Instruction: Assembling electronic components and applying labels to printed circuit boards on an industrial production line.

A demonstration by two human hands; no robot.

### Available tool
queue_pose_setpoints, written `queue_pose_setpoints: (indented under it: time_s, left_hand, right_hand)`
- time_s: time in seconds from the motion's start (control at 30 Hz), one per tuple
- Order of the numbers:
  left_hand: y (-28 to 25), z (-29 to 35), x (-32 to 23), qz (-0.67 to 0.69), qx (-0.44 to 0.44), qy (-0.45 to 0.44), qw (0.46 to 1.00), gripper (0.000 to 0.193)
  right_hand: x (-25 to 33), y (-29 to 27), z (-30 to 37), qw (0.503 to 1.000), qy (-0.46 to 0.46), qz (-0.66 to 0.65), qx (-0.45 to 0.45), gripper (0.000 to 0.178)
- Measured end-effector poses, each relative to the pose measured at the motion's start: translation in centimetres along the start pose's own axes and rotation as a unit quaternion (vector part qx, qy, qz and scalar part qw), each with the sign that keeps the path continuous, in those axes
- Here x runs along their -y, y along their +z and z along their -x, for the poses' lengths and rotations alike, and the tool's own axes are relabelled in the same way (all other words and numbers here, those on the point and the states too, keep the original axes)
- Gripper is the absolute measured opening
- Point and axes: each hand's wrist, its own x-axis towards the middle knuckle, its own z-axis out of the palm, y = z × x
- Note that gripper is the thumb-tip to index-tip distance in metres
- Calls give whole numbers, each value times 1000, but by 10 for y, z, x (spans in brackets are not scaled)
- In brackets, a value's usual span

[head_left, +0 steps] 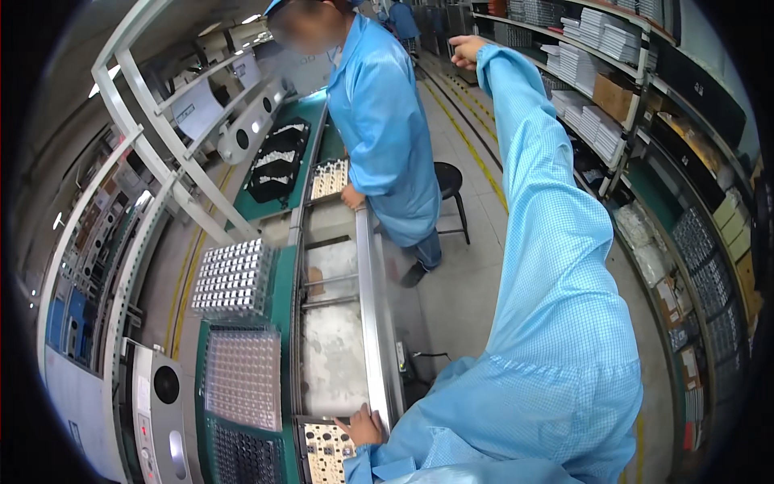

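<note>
My left hand (363, 426) rests at the near end of the line, by the metal side rail. Its fingers are spread, one reaching over the far edge of a cream circuit board (325, 452) dotted with dark parts. Nothing shows in its grip. My right arm stretches far forward above the aisle. At its end my right hand (465, 52) points left with a finger extended, the others partly curled, and it appears to hold nothing. A co-worker in a blue coat (391, 137) stands farther along the line, one hand (352, 196) beside another cream board (329, 177).
Left of the conveyor (334, 339) stand a stack of filled clear trays (232, 278), another clear tray (242, 375) and a black tray (246, 456). A black bin (278, 161) of white parts lies farther off. A stool (449, 179) is behind the co-worker; loaded shelves (621, 113) line the right.
</note>
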Motion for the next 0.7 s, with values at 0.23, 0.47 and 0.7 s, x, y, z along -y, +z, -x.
queue_pose_setpoints:
  time_s: [0.23, 0.47, 0.7]
  left_hand:
    - [-9, -9, -36, 11, 51, -86, 995, 43]
    - [8, -10, -46, -32, -31, -115, 992, 37]
    - [-1, -52, -63, 8, -39, -123, 992, 36]
  right_hand:
    - [64, -38, -42, 998, -38, 38, -15, 64]
    - [56, 28, -109, 995, -93, 36, -25, 14]
    - [13, -75, -326, 995, -75, 69, -2, 17]
